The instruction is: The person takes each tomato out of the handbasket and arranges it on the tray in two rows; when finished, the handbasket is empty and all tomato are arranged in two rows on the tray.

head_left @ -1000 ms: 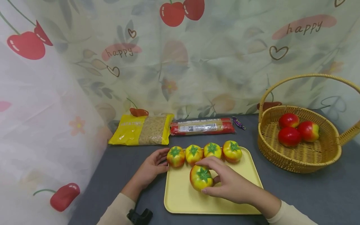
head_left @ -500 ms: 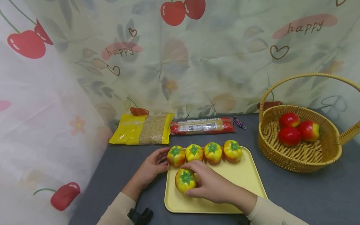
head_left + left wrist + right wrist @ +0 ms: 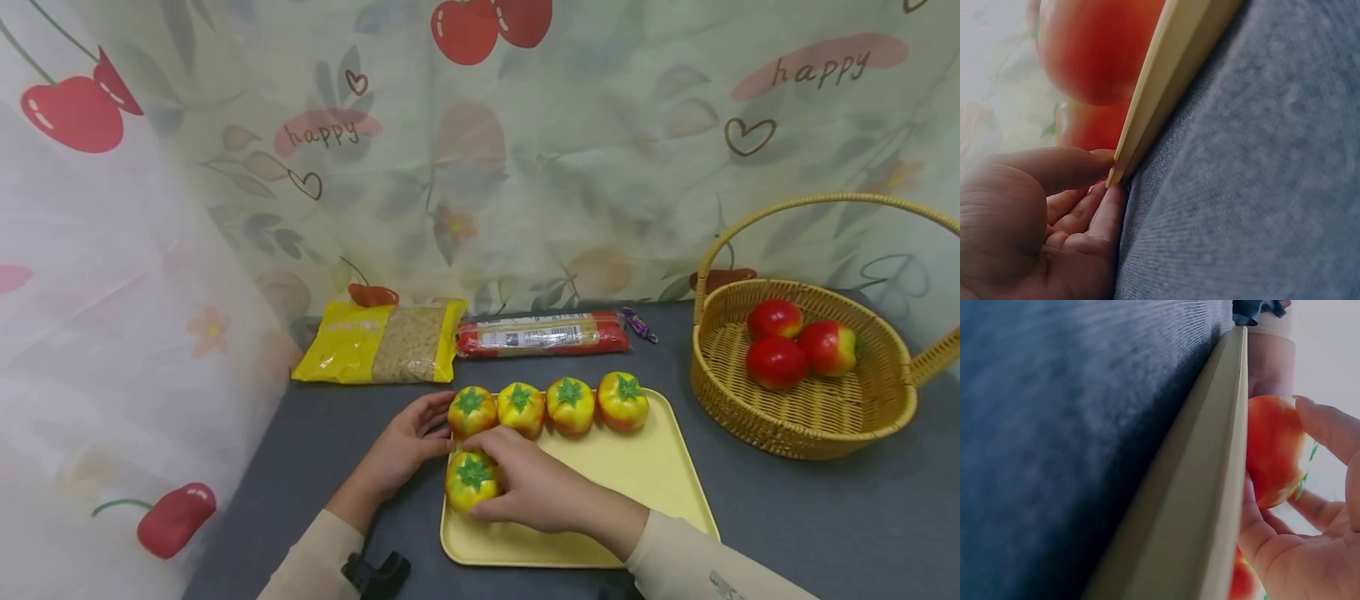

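My right hand (image 3: 536, 483) holds a yellow-red tomato (image 3: 471, 482) with a green star-shaped leaf top at the left side of the cream tray (image 3: 637, 475). In the right wrist view its thumb and fingers curve around that tomato, close beside the tray's rim. Along the tray's far edge stand several more such tomatoes (image 3: 572, 408) in a row. My left hand (image 3: 411, 437) is at the tray's far left corner. The left wrist view shows its thumb on top of the rim (image 3: 1154, 94) and its fingers beneath, pinching the edge.
On the right stands a wicker basket (image 3: 806, 446) with a tall handle, holding three red fruits (image 3: 777, 362). Behind the tray lie a yellow bag (image 3: 378, 342), a red-ended clear packet (image 3: 543, 335) and a purple-wrapped candy (image 3: 640, 326). A printed curtain hangs behind.
My right hand has carried the tomato leftward across the tray, from its middle to its left side below the row's leftmost tomato. The left hand has stayed at the corner.
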{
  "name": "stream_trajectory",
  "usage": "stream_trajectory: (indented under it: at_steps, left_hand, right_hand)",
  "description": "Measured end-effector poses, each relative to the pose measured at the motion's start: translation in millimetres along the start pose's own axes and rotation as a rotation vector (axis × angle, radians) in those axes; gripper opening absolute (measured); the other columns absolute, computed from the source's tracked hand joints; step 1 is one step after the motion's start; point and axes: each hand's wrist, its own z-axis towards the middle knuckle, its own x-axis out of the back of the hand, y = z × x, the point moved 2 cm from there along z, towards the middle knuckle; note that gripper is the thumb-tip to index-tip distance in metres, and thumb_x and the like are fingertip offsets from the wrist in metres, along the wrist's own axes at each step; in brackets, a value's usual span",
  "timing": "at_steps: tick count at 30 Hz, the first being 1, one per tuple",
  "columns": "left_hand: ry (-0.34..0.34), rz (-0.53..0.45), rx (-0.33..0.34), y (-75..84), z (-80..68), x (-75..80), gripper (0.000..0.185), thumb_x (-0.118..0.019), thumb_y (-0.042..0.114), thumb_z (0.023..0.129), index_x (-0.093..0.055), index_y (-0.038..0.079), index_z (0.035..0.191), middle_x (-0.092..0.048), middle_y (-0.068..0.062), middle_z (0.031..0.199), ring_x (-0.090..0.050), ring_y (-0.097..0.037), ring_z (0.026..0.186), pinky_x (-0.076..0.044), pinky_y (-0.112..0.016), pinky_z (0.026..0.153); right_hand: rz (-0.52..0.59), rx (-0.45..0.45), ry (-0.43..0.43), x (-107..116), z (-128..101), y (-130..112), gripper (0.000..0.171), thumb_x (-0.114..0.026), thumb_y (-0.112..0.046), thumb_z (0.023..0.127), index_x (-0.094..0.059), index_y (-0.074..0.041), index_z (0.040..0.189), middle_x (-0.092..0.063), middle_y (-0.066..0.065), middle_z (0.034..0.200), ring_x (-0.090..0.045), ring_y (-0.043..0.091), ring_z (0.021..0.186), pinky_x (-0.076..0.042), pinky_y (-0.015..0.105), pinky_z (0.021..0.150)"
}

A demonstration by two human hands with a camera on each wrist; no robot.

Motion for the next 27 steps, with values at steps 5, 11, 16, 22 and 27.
stream_trajectory:
  at_steps: [5,11,16,22,27]
  left_hand:
    - [0.003,0.003,0.003,1.2,0.0,-0.6,0.074,-0.078,-0.003,0.096,-0.047,0.006,0.162,-0.049,-0.013,0.163,-0.045,-0.031,0.151,-0.042,-0.046,0.120]
    - [-0.003,-0.002,0.000,2.0,-0.3,-0.6,0.075,-0.078,-0.003,0.096,-0.046,0.005,0.163,-0.048,-0.014,0.163,-0.044,-0.031,0.151,-0.042,-0.046,0.120]
    - [0.000,0.008,-0.001,1.4,-0.8,-0.1,0.073,-0.077,-0.003,0.097,-0.046,0.006,0.162,-0.049,-0.014,0.163,-0.045,-0.031,0.151,-0.042,-0.046,0.120]
    - [-0.005,0.007,-0.007,2.1,-1.3,-1.0,0.074,-0.077,-0.004,0.096,-0.046,0.005,0.163,-0.048,-0.014,0.164,-0.044,-0.031,0.151,-0.042,-0.045,0.120]
    - [-0.010,0.001,-0.011,2.0,-1.2,-1.4,0.076,-0.077,-0.005,0.095,-0.045,0.005,0.163,-0.047,-0.014,0.164,-0.043,-0.031,0.152,-0.042,-0.045,0.120]
  right_hand:
    - [-0.003,0.006,-0.005,-3.0,4.1,0.2,0.068,-0.089,-0.034,0.094,-0.059,-0.010,0.150,-0.056,-0.001,0.140,-0.054,0.014,0.124,-0.048,0.041,0.112]
    - [-0.009,-0.020,0.015,-4.0,6.6,-0.1,0.067,-0.089,-0.035,0.094,-0.060,-0.011,0.149,-0.057,-0.001,0.136,-0.055,0.015,0.121,-0.050,0.042,0.109]
    - [0.006,-0.019,0.009,-5.0,7.1,-0.8,0.065,-0.089,-0.036,0.094,-0.060,-0.014,0.148,-0.056,-0.002,0.134,-0.054,0.015,0.120,-0.049,0.041,0.109]
    - [0.000,-0.009,0.015,-5.4,6.6,0.4,0.067,-0.089,-0.040,0.094,-0.060,-0.015,0.148,-0.056,-0.003,0.137,-0.054,0.015,0.122,-0.048,0.042,0.111]
    - [0.000,-0.014,0.031,-0.4,1.6,2.0,0.070,-0.087,-0.045,0.094,-0.059,-0.013,0.150,-0.057,-0.001,0.141,-0.055,0.016,0.123,-0.050,0.042,0.110]
